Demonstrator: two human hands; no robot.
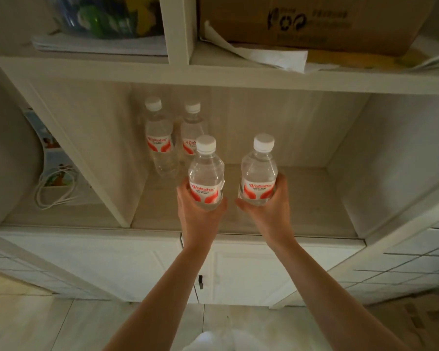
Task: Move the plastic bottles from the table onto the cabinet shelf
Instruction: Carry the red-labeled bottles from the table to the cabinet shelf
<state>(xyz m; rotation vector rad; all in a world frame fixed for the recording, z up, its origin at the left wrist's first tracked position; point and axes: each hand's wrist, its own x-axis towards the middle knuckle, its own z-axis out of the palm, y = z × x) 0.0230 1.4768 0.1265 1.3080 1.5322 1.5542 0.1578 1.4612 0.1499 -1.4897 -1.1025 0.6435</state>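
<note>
My left hand [200, 214] grips a clear plastic bottle [206, 171] with a white cap and red label, held upright. In my right hand [271, 209] is a second, matching bottle [259, 168], gripped low on its body. Both are over the front part of the middle cabinet shelf [302, 216]. Two more bottles of the same kind stand at the back left of that shelf, one [159, 138] to the left and the other [192, 127] partly behind the bottle in my left hand.
A white divider panel [86, 158] bounds the compartment on the left; beyond it lies a coiled white cable [53, 188]. A cardboard box [314, 21] and papers [99, 45] sit on the shelf above. White cabinet doors [251, 269] are below.
</note>
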